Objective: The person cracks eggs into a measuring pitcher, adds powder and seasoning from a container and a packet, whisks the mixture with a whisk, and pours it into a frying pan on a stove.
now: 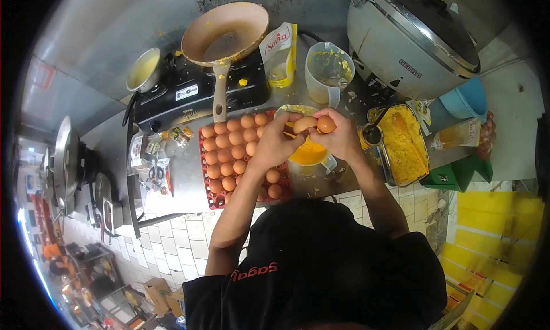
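My left hand (278, 144) has its fingers closed around a pale brown egg (305, 124). Right beside it, my right hand (339, 136) grips a darker, shiny brown egg (326, 124). The two eggs are close together; whether either shell is cracked I cannot tell. Under both hands stands a jug (330, 164) with bright yellow-orange beaten egg (309, 153) in it, partly hidden by the fingers. Below my left forearm lies a red egg tray (205, 184) with many brown eggs (222, 141), some of its hollows bare on the near right side.
A frying pan (225, 35) and small pot (143, 71) sit on a black gas stove (189, 103). Behind the hands are a pouch (279, 55) and smeared measuring jug (329, 72). On the right are a tray of yellow food (404, 144), a large cooker (404, 43) and a blue bucket (464, 98).
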`<state>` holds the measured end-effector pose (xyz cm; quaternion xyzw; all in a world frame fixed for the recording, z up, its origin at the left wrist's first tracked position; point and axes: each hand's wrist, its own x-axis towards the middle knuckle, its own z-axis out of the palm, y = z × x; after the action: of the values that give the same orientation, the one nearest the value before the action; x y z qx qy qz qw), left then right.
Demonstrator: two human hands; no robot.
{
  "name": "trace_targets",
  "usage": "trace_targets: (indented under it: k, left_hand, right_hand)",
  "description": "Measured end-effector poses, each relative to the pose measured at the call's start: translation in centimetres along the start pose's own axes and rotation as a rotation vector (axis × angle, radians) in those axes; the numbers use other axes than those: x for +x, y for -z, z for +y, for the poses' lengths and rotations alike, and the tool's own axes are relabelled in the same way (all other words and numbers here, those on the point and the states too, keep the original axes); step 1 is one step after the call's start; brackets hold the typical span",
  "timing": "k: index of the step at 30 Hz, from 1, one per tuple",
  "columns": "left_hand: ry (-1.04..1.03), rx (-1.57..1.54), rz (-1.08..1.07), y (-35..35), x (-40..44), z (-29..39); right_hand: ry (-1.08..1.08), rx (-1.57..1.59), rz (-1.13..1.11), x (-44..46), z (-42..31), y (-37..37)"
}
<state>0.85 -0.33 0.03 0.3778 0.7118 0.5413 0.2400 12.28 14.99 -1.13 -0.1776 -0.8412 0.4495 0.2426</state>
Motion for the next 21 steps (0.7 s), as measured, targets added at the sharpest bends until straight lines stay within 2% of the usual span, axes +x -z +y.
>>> trace_targets:
  k: [6,10,13,15,17,19,20,21]
  left_hand:
    - [0.024,-0.112,-0.003,-0.1,0.8,-2.0]
    - [-0.141,0.014,-0.081,0.8,0.7,-2.0]
    - [-0.233,0.234,-0.134,2.1,0.4,0.4]
    - [-0.355,0.357,-0.11,2.2,0.7,0.7]
    - [-0.365,0.365,-0.091,3.0,0.1,1.5]
    - [-0.466,0.373,-0.053,4.0,-0.5,1.4]
    - [-0.297,0.349,-0.074,4.8,-1.5,1.6]
    - [-0.339,0.318,-0.008,5.7,-2.7,1.6]
  right_hand:
    - [-0.062,-0.045,-0.031,0.4,-0.4,1.0]
    - [0.101,-0.044,-0.15,1.1,-0.8,3.2]
    - [0.392,-0.14,-0.195,1.9,-0.7,3.7]
    - [0.417,-0.153,-0.188,1.6,-1.4,3.0]
    - [0.452,-0.119,-0.145,1.2,-1.9,1.8]
    - [0.415,0.004,-0.22,0.9,-3.1,0.6]
    - [0.382,0.064,-0.249,0.7,-4.0,-0.3]
    - [0.347,0.124,-0.276,0.5,-4.8,-1.0]
